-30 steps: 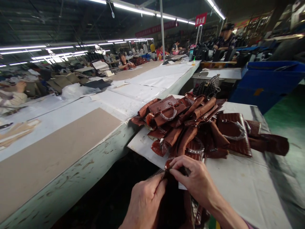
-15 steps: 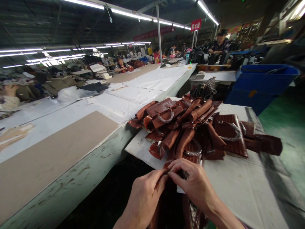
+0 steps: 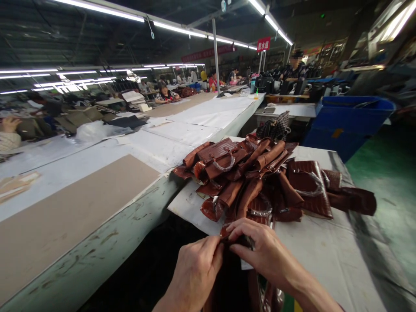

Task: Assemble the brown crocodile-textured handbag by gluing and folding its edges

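Though mostly hidden by fingers [image 3: 209, 246] and lost in shadow, just recognisable at six o'clock: a brown piece [image 3: 231, 262], lower end cut off by the frame. Pinched at the top edge by the left hand [image 3: 195, 266]; met there by the curled right hand [image 3: 260, 246], with thumb [image 3: 242, 252] and fingers apart, so impossible to tell whether gripped. Just beyond, from centre towards four o'clock, heaped too densely to count on a pale desk [image 3: 312, 242]: brown bags [image 3: 214, 151], some with plastic-wrapped handles [image 3: 225, 168]. From eight o'clock up to one, a scuffed, green-edged long desk [image 3: 139, 221], bearing white sheeting [image 3: 182, 134] and a grey-brown board [image 3: 74, 221]. Between two and three, a blue bin [image 3: 347, 123]; overhead, tube lights [image 3: 182, 30]; from eleven to two, blurred co-workers [image 3: 165, 95]. At one o'clock, a red sign [image 3: 263, 44], apparently lettered 胶水组; at twelve, a red banner [image 3: 203, 54], too faint to read.
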Demonstrator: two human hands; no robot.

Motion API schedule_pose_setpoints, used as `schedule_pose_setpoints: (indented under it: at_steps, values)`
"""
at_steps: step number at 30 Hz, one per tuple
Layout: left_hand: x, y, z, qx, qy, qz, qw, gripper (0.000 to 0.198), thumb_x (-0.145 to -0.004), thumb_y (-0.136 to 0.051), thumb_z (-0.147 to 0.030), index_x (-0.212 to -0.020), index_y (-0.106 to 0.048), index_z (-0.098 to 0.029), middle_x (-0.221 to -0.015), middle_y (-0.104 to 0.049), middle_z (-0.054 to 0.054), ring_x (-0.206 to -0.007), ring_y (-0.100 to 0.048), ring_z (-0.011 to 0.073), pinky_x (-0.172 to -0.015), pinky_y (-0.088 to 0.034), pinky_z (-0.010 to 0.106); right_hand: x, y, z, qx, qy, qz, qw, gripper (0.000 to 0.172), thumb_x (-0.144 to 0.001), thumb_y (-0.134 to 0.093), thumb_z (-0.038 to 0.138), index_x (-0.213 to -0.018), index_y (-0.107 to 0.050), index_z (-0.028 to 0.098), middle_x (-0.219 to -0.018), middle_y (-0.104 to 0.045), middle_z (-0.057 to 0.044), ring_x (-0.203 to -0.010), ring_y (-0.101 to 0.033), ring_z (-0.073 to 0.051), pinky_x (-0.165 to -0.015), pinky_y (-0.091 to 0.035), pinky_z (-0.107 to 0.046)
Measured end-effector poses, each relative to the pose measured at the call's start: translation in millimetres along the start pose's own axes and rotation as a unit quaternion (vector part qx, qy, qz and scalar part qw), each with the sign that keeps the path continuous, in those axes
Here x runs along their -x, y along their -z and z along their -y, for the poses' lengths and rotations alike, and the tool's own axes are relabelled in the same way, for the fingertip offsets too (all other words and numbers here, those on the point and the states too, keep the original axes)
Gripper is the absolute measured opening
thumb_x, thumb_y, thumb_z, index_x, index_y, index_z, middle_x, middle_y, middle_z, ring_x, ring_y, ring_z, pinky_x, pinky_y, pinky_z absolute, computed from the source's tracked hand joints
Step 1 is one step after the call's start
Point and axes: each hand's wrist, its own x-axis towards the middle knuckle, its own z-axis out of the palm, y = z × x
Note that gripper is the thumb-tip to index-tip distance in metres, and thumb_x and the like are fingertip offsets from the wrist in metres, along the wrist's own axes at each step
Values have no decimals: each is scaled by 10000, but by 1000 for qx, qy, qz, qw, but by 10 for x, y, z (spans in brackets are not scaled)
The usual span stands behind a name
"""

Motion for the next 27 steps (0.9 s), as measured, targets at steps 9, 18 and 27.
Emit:
schedule_pose_setpoints:
  at_steps: [9,18,27]
  values:
    - [10,-41,-11,15,46,58,997,257,-991,-370,-160,-973,-625,-188,-853,-704,39,-737,-685,176,-638,-503,236,-8,121,124,202,36,23,979,171,-771,-692,82,-801,-579,207,-1020,-668,10,-905,-626,-188,-773,-470,-310]
    - [7,-84,-10,14,42,53,998,264,-994,-367,-184,-971,-630,-188,-855,-704,52,-742,-689,194,-650,-514,264,12,113,236,309,85,-8,947,119,-826,-623,76,-835,-593,191,-1155,-611,-30,-971,-570,-223,-783,-448,-358]
    - [7,-86,-2,16,58,36,998,267,-990,-378,-197,-973,-644,-203,-859,-722,34,-724,-703,202,-623,-526,284,56,92,84,144,136,5,980,258,-829,-581,-8,-931,-571,229,-1034,-560,-14,-920,-527,-184,-806,-423,-338]
